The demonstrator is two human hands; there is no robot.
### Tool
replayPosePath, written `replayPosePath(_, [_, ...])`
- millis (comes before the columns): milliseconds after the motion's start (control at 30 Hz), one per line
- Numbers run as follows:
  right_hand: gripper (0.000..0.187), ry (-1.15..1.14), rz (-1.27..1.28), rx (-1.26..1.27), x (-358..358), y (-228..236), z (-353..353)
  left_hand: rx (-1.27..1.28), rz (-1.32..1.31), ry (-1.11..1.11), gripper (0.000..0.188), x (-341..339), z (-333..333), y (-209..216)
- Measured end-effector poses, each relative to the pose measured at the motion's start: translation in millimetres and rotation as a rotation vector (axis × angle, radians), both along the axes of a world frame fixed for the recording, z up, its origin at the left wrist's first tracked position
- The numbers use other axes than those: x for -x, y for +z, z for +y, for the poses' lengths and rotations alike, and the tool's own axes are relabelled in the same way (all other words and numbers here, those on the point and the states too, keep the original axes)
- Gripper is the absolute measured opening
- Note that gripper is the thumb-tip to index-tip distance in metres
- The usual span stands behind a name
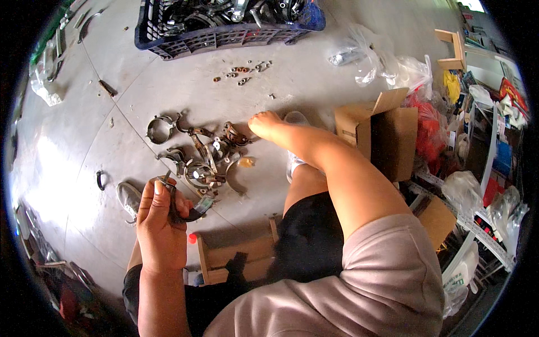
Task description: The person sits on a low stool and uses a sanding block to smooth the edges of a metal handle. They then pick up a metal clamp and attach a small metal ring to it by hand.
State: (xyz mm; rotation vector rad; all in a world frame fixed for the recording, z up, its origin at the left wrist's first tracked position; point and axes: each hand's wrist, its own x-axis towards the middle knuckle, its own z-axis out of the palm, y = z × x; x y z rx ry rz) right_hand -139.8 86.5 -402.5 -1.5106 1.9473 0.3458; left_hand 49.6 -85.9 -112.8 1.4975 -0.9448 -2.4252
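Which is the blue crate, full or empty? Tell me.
It looks full: metal parts crowd the blue crate up to its near rim; the picture's top edge cuts off the rest.

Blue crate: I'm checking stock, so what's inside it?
The blue crate holds a jumbled heap of dark and silvery metal parts. Whatever lies deeper is covered by the top layer; the picture's edge cuts off the far side.

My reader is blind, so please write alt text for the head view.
A person's left hand holds a curved dark metal piece above a grey floor; the right hand is beside a pile of metal clamps. Farther ahead are small loose fittings and a filled blue crate, with an open cardboard box at right.
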Motion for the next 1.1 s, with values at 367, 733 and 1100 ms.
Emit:
replayPosePath(367, [0.013,-0.753,-0.631,0.366,-6,80,-43,0.048,0.026,-0.008,0.019,-7,2,13])
replayPosePath(733, [0.017,-0.933,-1.625,0.518,-33,235,-90,0.028,0.001,-0.099,0.019,-4,5,12])
replayPosePath(1100, [0.011,-0.982,-1.499,0.531,-45,246,-78,0.048,0.065,-0.121,0.019,9,11,3])
